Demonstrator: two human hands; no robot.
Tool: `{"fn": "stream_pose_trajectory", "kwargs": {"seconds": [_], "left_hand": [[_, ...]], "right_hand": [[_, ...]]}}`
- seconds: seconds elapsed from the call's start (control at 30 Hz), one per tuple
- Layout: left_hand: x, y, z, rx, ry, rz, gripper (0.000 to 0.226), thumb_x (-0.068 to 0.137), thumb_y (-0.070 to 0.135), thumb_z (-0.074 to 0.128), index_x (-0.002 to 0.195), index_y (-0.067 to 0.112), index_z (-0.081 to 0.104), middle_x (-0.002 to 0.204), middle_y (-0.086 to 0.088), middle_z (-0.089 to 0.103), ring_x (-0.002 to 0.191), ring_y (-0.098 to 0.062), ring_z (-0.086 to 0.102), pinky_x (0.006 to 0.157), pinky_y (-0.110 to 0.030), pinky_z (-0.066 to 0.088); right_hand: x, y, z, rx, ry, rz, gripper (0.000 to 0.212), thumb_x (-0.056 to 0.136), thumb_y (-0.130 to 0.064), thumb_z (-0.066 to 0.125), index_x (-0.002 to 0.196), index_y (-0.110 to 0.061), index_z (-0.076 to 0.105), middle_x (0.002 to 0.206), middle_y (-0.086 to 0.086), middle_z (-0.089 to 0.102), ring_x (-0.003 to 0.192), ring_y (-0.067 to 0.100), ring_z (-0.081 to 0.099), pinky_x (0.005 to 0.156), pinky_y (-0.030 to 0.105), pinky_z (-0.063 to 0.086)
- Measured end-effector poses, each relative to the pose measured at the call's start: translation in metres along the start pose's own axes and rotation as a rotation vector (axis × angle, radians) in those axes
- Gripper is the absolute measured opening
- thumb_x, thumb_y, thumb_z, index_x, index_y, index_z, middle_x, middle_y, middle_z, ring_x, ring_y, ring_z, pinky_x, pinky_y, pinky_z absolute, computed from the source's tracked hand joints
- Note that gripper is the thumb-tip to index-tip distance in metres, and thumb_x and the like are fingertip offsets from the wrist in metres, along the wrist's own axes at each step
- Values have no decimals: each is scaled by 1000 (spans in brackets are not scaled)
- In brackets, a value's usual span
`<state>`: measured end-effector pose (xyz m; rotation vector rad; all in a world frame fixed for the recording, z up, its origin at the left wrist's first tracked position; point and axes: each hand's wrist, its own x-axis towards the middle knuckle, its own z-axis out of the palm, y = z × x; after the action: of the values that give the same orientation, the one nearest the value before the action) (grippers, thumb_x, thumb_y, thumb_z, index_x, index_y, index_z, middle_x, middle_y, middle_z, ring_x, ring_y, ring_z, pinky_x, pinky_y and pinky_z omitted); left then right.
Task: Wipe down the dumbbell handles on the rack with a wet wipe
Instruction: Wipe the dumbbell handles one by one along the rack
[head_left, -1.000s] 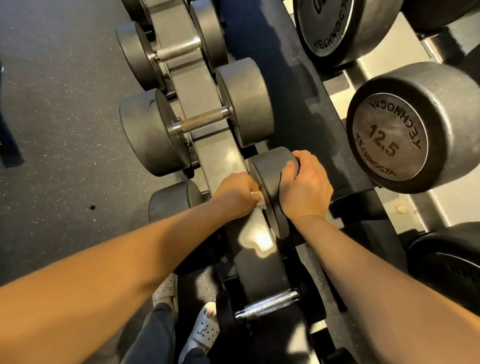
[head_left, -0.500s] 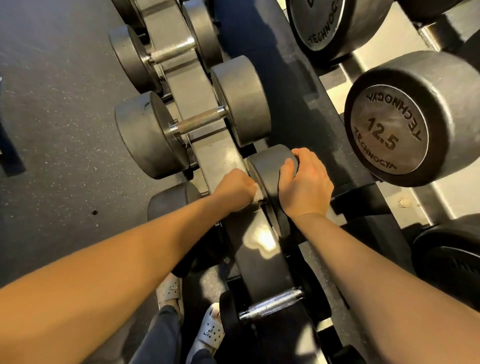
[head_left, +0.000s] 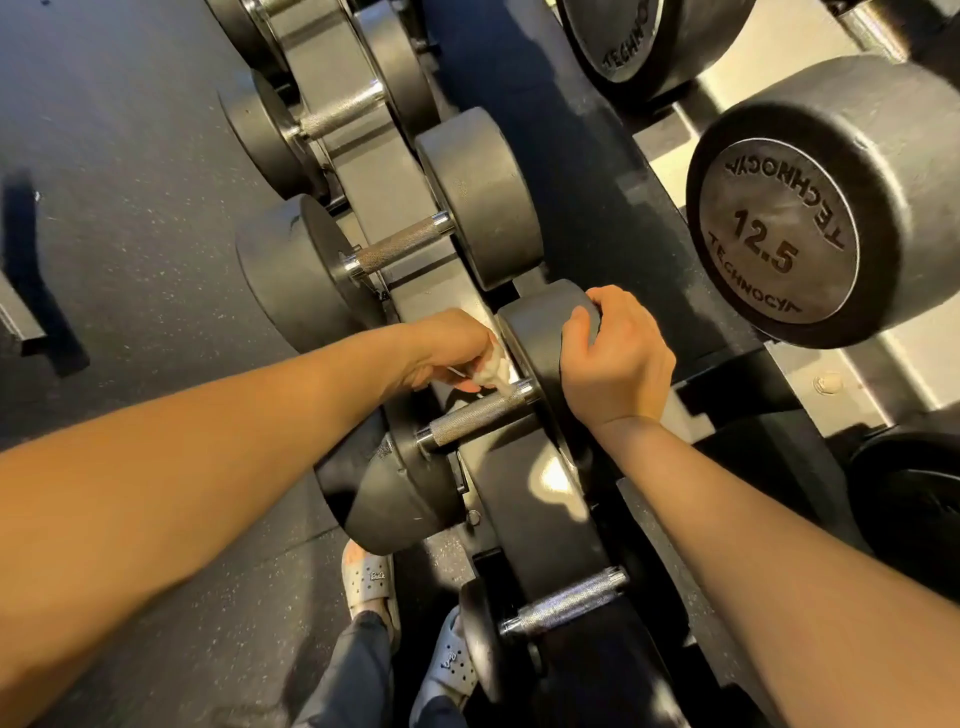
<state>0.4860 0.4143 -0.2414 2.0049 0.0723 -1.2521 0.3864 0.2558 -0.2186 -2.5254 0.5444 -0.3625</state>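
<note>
Head camera, looking down over both forearms: the left hand (head_left: 447, 348) pinches a bunched white wet wipe (head_left: 493, 370), whose lower tip touches the dumbbell handle (head_left: 478, 415) just beside the collar at the far weight head (head_left: 540, 338). The right hand (head_left: 613, 358) is clamped over that head's rim, fingers curled across the top, bracing the dumbbell in the rack (head_left: 524, 499).

To do this step well, I'd say the wipe should be opened out and wrapped round the bar, then drawn its whole length to the near collar with a twist, so the underside gets covered too. The brace on the head looks worth holding, since a round bar will want to roll.

The handle is bright steel with fine diamond knurling, rough enough to snag a soft damp wipe, and has smooth chromed collars. The heads are matte black drums, slightly scuffed. The rack beam is dark glossy metal catching the light. A neighbouring handle (head_left: 397, 244) farther along looks alike.
</note>
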Motion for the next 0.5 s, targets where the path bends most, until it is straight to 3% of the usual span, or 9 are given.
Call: {"fn": "stream_pose_trajectory", "kwargs": {"seconds": [0.07,0.17,0.27,0.4,0.5], "left_hand": [[8,-4,14,-22,34,-23,25,85,-10,52,102,-10,70,90,-17,64,85,-24,60,69,-30,51],[11,-12,30,74,188,57,14,84,-5,61,86,8,64,84,-6,61,86,-24,60,69,-28,51],[11,-20,38,121,298,191,26,80,-4,67,79,20,60,80,1,61,88,-23,64,70,-30,50],[4,-22,36,141,166,280,21,86,2,62,71,10,75,78,-8,73,77,-14,65,72,-30,52],[5,-22,26,126,89,320,10,87,20,78,78,16,80,83,-1,76,83,-13,68,81,-30,57]], "right_hand": [[0,-1,1,6,5,1,20,98,-28,50,105,-14,63,90,-2,60,82,15,54,64,30,37],[-1,-1,0,27,10,0,22,97,-29,48,105,-14,63,89,-2,60,81,16,55,63,31,43],[-1,-1,1,35,21,-7,24,97,-30,48,106,-14,64,88,-2,60,81,15,55,64,32,45],[-1,-1,1,29,35,-14,20,97,-28,49,100,-14,63,85,-1,59,76,16,54,61,32,44],[-2,-3,1,20,31,-17,18,97,-28,49,97,-15,62,83,-1,58,75,16,54,60,34,45]]}}
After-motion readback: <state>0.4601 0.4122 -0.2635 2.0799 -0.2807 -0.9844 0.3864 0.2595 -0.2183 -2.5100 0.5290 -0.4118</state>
